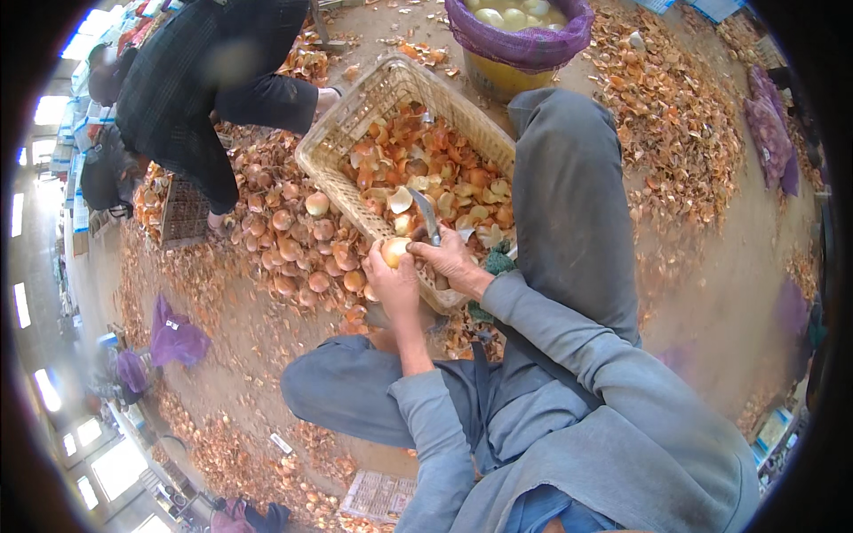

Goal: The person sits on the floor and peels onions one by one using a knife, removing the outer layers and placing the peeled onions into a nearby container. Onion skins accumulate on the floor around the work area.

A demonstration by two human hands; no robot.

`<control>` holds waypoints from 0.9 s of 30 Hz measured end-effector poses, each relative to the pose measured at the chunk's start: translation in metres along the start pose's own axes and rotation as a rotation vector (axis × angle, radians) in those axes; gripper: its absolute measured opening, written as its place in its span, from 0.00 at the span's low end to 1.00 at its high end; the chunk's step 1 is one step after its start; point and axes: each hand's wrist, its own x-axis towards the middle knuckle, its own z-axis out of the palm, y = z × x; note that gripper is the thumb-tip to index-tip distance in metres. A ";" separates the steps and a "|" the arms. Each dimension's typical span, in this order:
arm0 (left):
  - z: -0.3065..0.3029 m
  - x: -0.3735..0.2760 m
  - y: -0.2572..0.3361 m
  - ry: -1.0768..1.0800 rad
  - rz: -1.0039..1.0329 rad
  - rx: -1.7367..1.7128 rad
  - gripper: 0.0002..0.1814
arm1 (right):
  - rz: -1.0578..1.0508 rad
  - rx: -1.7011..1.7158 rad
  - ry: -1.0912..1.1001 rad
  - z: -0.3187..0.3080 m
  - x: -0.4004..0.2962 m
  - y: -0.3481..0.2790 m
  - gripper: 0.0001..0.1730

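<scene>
My left hand grips an onion over the near left rim of a plastic crate. Just right of it, my right hand holds a knife with a curved blade, which points up and away over the crate. The thumb of my right hand touches the onion. Inside the crate lie many onion skins, orange and pale. A heap of unpeeled onions lies on the ground at the crate's left.
Beyond the crate stands a yellow bucket lined with purple mesh, holding peeled onions in liquid. A person in dark clothes bends at the upper left. Skins cover ground at right. A purple mesh bag lies at left.
</scene>
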 end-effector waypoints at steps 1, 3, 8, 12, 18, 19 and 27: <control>0.006 -0.001 -0.001 0.011 0.012 0.120 0.28 | -0.063 -0.090 -0.005 -0.004 0.000 0.008 0.12; 0.009 0.004 -0.005 -0.034 -0.146 0.135 0.28 | -0.187 -0.268 -0.007 -0.004 -0.003 0.016 0.13; 0.006 0.000 -0.017 0.119 -0.182 0.072 0.23 | -0.634 -0.712 0.040 -0.004 -0.029 0.021 0.13; 0.011 -0.003 -0.014 0.230 -0.132 0.079 0.19 | -0.488 -0.830 -0.092 -0.005 -0.043 0.035 0.09; 0.011 0.000 -0.020 0.241 -0.167 -0.067 0.22 | -0.443 -0.796 -0.160 0.000 -0.040 0.031 0.07; 0.011 0.001 -0.020 0.239 -0.170 -0.082 0.23 | -0.442 -0.804 -0.162 0.000 -0.039 0.032 0.07; 0.013 -0.001 -0.025 0.279 -0.287 -0.153 0.33 | -0.455 -0.749 -0.175 0.004 -0.035 0.031 0.08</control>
